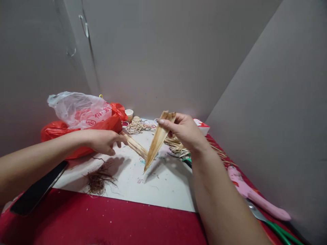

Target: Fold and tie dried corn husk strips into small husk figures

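My right hand (182, 127) pinches a dried, straw-coloured husk leaf (157, 143) near its broad upper end. The leaf tilts, with its pointed tip hanging down over a white sheet (158, 190). My left hand (107, 141) is palm down with bent fingers apart, close to the far end of a second dried husk strip (137, 147). That strip slants across the sheet, and its near end passes behind the held leaf. Whether my left fingertips touch it is hard to see. Below my left hand lies a clump of dark brown fibres (98, 180).
Red and clear plastic bags (102, 119) stand at the back left, beside a small cup (129, 114) and beige cord (138, 126). A black phone (38, 189) lies left. Straw strips (176, 144), a pink tool (255, 195) and green-handled scissors (277, 231) lie right. Grey walls enclose the table.
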Available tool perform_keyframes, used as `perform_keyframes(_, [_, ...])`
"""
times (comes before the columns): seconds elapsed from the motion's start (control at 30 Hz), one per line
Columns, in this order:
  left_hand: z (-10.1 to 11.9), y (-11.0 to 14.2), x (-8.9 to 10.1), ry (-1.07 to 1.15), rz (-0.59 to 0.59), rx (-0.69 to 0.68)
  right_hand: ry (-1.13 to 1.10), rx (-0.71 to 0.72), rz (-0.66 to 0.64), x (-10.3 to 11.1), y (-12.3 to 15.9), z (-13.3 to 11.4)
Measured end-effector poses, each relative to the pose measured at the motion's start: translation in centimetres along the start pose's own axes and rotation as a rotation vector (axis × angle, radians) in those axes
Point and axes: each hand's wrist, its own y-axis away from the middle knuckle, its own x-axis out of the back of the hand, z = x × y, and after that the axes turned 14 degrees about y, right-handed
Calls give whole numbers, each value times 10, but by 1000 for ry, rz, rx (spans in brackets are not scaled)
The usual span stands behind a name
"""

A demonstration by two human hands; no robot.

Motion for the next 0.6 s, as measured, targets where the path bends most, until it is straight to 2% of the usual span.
perform_keyframes(0.07, [7,-9,1,59,-148,14,-10,-10,-29,0,0,-2])
perform_keyframes(0.1, [11,-14,0,123,-155,9,-16,-13,-43,0,1,-2])
perform_keyframes(0.23, [26,-42,-11,508,-2,-42,-51,-8,-52,-1,1,-5])
perform_keyframes(0.4, [45,-90,-35,944,46,-153,-113,33,-27,0,-2,-5])
perform_keyframes(0.5, [48,-119,-46,1124,166,-203,-165,13,55,5,-7,3])
perform_keyframes(0.6, [42,-143,-55,1258,256,-191,-134,-57,129,10,-14,17])
